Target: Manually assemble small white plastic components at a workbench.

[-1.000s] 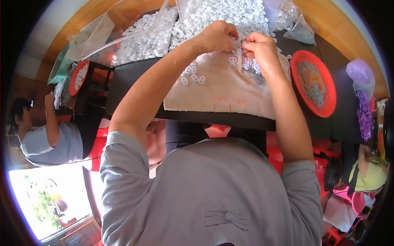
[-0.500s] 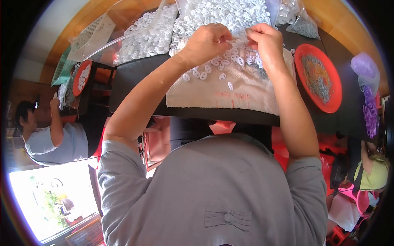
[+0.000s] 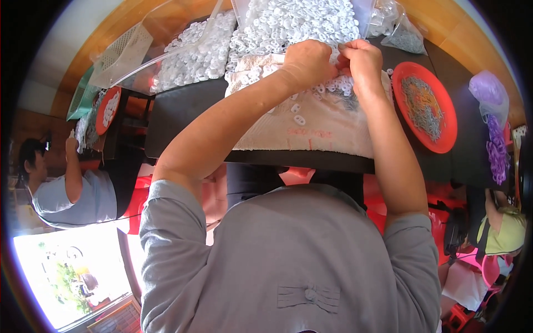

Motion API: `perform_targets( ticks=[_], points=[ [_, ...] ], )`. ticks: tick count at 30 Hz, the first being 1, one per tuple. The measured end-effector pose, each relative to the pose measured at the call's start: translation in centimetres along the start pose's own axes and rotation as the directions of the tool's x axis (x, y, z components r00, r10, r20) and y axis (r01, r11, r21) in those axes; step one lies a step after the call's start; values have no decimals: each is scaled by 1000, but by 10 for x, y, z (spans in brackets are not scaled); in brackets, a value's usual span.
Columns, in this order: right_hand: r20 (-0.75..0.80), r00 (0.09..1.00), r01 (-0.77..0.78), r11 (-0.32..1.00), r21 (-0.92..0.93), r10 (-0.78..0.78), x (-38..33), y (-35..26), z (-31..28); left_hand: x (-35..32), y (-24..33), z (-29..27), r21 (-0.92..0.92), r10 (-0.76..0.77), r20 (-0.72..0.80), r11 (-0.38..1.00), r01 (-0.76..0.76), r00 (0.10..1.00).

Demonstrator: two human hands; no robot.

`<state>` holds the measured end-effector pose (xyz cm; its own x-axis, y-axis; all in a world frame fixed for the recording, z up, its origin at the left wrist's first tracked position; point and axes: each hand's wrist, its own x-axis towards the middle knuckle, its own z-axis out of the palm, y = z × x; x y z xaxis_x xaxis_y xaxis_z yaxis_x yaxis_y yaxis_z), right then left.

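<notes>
My left hand (image 3: pixel 312 64) and my right hand (image 3: pixel 362 64) meet above a beige towel (image 3: pixel 333 130). Both are closed in a pinch, fingertips almost touching. What they pinch is too small and too hidden to name. Small white oval plastic pieces with holes (image 3: pixel 300 120) are scattered over the towel beneath my left wrist. Beside my right wrist lies a small heap of thin grey metal bits (image 3: pixel 348 102). Just beyond my hands is a large pile of the same white pieces (image 3: pixel 300 25), in a clear container.
More white pieces (image 3: pixel 194 53) fill a clear box at the left. A red oval tray (image 3: pixel 441 146) of metal bits stands right of the towel. Behind are clear bags (image 3: pixel 404 36); far right, a purple bag (image 3: pixel 488 91). Other people sit left (image 3: pixel 75 194) and right (image 3: pixel 504 233).
My left hand has moved right, closer to my right hand, and its forearm now covers more of the towel. The right hand has shifted only slightly. The whole view has tilted a little.
</notes>
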<state>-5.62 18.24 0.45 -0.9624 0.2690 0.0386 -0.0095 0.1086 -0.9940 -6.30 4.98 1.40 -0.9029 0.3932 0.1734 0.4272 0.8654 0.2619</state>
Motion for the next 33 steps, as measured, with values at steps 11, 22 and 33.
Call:
perform_targets(
  ticks=[11, 22, 33],
  points=[
    [17, 1000, -21, 1000, 8, 21, 7, 7, -1, 0, -9, -5, -116, 65, 39, 991, -60, 997],
    [39, 999, 18, 999, -29, -17, 11, 14, -2, -48, -40, -43, -592, 259, 2, 778, -208, 966],
    [35, 963, 270, 959, -89, -268, -4, 8, 5, -62, -58, -15, -38, 351, -259, 927, -372, 900]
  ],
)
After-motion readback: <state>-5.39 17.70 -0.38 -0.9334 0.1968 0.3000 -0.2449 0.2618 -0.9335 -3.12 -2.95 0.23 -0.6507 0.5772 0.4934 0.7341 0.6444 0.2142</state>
